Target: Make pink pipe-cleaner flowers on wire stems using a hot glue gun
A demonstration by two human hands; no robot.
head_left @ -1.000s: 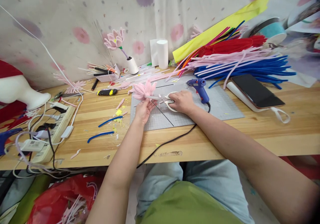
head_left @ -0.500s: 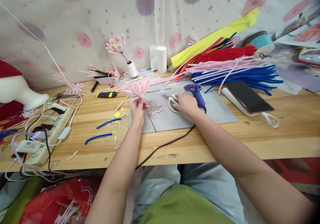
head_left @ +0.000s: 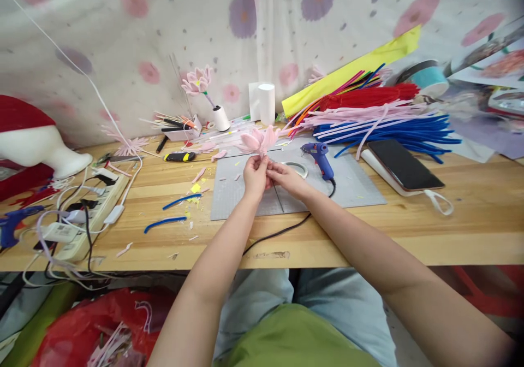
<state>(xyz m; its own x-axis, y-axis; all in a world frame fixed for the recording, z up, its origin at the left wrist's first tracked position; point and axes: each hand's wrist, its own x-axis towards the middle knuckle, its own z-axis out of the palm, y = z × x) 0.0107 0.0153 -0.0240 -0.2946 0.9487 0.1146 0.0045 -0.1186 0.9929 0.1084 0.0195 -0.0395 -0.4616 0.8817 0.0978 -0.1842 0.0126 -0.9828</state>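
Observation:
My left hand (head_left: 255, 177) pinches the base of a pink pipe-cleaner flower (head_left: 258, 140), whose petals open upward. From beneath the hands a thin dark stem (head_left: 279, 199) slants down over the grey cutting mat (head_left: 229, 200). My right hand (head_left: 286, 179) meets the left one, its fingers closed at the flower's base; the fingertips are partly hidden. Behind the right hand lies a pale ring-shaped thing (head_left: 300, 168), partly covered, its kind unclear. A blue glue gun (head_left: 321, 161) rests on the mat to the right.
Bundles of blue pipe cleaners (head_left: 388, 132) and a phone (head_left: 403, 164) lie to the right. At the back another pink flower (head_left: 197, 80) stands in a white spool (head_left: 221, 119). A utility knife (head_left: 179, 157), blue pieces (head_left: 166, 224) and a power strip (head_left: 96, 214) are left.
My right hand has left the white-handled scissors and joined my left hand at the flower's base. The flower and left hand have shifted right. The camera view has moved slightly.

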